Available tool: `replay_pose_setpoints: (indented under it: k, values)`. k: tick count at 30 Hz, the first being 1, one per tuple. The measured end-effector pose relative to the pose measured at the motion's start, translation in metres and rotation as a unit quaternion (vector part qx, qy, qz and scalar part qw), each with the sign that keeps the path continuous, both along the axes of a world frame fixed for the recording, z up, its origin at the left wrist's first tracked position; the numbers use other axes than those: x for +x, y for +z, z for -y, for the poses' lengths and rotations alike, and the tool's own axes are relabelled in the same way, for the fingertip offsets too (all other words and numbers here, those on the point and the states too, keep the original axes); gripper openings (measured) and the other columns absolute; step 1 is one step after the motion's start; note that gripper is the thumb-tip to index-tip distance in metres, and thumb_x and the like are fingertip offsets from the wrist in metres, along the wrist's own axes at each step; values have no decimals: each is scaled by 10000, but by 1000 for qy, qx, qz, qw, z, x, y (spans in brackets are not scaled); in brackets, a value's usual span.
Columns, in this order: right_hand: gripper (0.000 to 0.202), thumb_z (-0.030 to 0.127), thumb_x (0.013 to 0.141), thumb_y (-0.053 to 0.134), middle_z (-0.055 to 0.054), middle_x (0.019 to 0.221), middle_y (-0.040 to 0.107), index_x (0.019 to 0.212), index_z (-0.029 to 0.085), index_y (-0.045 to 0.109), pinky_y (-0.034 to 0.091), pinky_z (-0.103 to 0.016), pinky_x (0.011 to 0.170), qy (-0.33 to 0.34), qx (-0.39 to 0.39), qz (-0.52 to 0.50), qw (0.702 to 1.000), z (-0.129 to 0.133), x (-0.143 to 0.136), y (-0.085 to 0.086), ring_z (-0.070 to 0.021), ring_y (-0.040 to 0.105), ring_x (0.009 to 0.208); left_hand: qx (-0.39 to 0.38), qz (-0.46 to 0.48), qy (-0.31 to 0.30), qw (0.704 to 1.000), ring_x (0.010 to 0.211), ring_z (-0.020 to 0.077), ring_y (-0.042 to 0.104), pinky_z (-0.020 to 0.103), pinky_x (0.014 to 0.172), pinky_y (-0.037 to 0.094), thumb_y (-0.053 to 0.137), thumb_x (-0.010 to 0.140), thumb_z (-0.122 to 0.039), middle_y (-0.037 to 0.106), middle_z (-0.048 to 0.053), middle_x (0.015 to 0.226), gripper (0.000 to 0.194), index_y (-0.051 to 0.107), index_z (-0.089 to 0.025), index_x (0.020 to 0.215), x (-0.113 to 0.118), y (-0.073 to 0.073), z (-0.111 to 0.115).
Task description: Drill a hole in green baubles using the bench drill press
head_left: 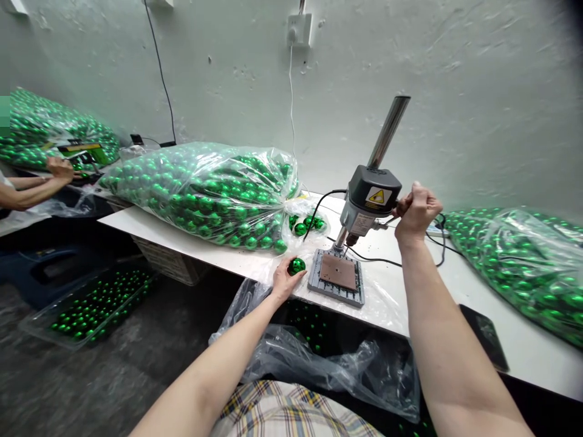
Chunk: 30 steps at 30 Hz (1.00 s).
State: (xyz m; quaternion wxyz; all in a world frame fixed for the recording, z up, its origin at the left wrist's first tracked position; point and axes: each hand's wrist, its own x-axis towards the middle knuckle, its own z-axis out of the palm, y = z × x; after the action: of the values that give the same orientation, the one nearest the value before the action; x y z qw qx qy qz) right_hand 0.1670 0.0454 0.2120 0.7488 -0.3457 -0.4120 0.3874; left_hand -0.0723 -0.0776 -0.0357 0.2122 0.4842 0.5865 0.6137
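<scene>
A shiny green ball (296,266) is held between the thumb and fingers of my left hand (285,277), over the white table just left of the drill press base (357,297). A brown square plate (337,271) lies on that base. Above it is the dark drill press head (374,187) with a yellow warning label, mounted on a tilted metal column. My right hand (418,209) is closed round the lever at the right side of the head; the fingers hide the lever's end.
Large clear bags of green balls lie on the left (204,194) and right (523,261). A dark tablet (485,334) rests near the right edge. Below the front edge hangs an open plastic bag (314,358). At far left, another person's hand (61,170) works at a green tool.
</scene>
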Motion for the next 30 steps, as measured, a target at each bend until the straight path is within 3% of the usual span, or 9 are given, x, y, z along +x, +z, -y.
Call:
replay_pose_setpoints:
  k: [4, 6, 8, 10, 16, 30]
  values:
    - [421, 423, 969, 625, -107, 1310, 641, 1306, 171, 605, 594, -437, 970, 1, 27, -2, 1000, 3, -1, 0, -206, 658, 1142, -13, 13, 12, 1000, 982, 234, 709, 364, 906, 556, 875, 704, -351, 734, 46, 1039, 499, 660, -228, 1138, 1, 0, -2]
    - [288, 407, 971, 619, -53, 1000, 697, 1047, 135, 671, 605, -315, 760, -5, 54, -3, 999, 5, -2, 1, -134, 671, 850, -28, 23, 25, 999, 926, 218, 704, 343, 869, 550, 893, 679, -382, 722, 25, 977, 526, 641, -228, 1114, 2, 0, -2]
    - [369, 391, 955, 620, 38, 601, 533, 678, 154, 560, 441, -214, 475, -11, 85, -4, 996, 7, -3, 2, -63, 472, 496, -35, 27, 33, 998, 889, 206, 694, 325, 843, 539, 908, 651, -400, 708, 11, 951, 549, 626, -229, 1090, 3, 0, -2]
    - [503, 407, 913, 644, 80, 444, 341, 531, 198, 391, 260, -216, 362, -14, 113, -1, 993, 8, -4, 4, -42, 273, 373, -36, 25, 34, 998, 884, 204, 689, 318, 836, 531, 917, 635, -405, 702, 7, 949, 562, 620, -231, 1079, 3, 1, -2]
    - [560, 546, 812, 708, 82, 395, 340, 490, 224, 382, 212, -232, 323, -13, 148, 16, 989, 11, -5, 7, -45, 260, 329, -55, 14, 43, 997, 937, 232, 691, 347, 872, 526, 918, 636, -380, 708, 22, 962, 563, 625, -225, 1091, 3, 2, -3]
    - [531, 500, 819, 708, 83, 403, 337, 503, 226, 380, 211, -232, 322, -12, 167, 8, 986, 8, -4, 5, -41, 258, 331, -62, 0, 64, 996, 989, 249, 700, 377, 932, 529, 916, 650, -343, 710, 30, 1027, 551, 634, -243, 1113, 5, 2, -5]
